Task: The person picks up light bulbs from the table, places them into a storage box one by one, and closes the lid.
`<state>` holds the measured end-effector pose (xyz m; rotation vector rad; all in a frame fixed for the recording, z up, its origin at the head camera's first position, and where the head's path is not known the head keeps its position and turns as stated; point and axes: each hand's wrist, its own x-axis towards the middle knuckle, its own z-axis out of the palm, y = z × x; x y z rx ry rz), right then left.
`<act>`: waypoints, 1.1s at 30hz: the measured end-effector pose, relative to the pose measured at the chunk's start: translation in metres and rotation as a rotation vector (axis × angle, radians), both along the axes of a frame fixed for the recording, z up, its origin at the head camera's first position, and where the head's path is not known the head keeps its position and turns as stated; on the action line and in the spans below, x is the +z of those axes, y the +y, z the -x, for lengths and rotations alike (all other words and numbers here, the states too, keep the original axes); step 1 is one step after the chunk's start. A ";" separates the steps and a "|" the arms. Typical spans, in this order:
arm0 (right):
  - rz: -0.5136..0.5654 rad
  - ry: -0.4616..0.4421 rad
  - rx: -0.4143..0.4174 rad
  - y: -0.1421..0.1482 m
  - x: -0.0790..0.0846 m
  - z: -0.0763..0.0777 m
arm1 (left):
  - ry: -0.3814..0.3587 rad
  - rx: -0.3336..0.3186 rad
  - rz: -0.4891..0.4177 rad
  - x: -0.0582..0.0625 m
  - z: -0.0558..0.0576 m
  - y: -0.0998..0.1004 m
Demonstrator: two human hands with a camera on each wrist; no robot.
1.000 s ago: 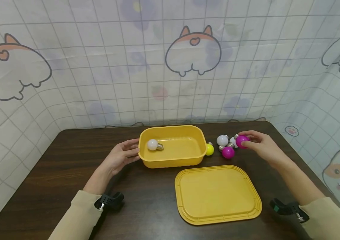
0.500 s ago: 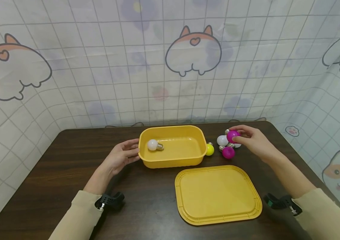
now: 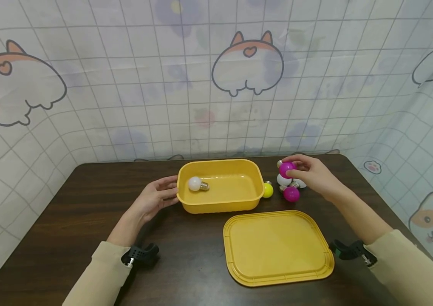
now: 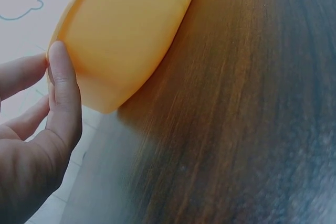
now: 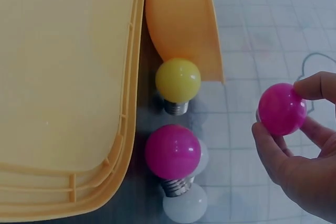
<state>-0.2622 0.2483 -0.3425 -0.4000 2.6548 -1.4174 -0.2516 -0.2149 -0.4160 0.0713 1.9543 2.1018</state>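
Observation:
My right hand (image 3: 309, 172) holds a magenta light bulb (image 3: 287, 169) between thumb and fingertips, raised above the bulbs at the back right. In the right wrist view, this held bulb (image 5: 282, 109) shows its round side. My left hand (image 3: 157, 198) touches the left end of a yellow plastic bin (image 3: 222, 208); its fairly straight fingers meet the rim. One white bulb (image 3: 194, 183) lies inside the bin. Beneath my right hand are a white bulb (image 3: 284, 180), another magenta bulb (image 3: 291, 194) and a partly hidden white bulb (image 3: 300, 183).
A yellow bulb (image 3: 267, 190) rests beside the bin's right end. In front lies a flat yellow lid (image 3: 278, 248) on the dark wooden table (image 3: 185, 263). A white checked cloth with cartoon dogs (image 3: 151, 93) hangs behind the table.
My right hand has carried the magenta bulb leftward and slightly up, from over the right side of the bulb group to over its left side. My left hand keeps its place at the bin.

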 end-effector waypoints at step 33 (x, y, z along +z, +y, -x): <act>0.119 -0.046 0.096 -0.067 -0.015 0.012 | -0.015 0.005 0.025 -0.002 0.006 0.002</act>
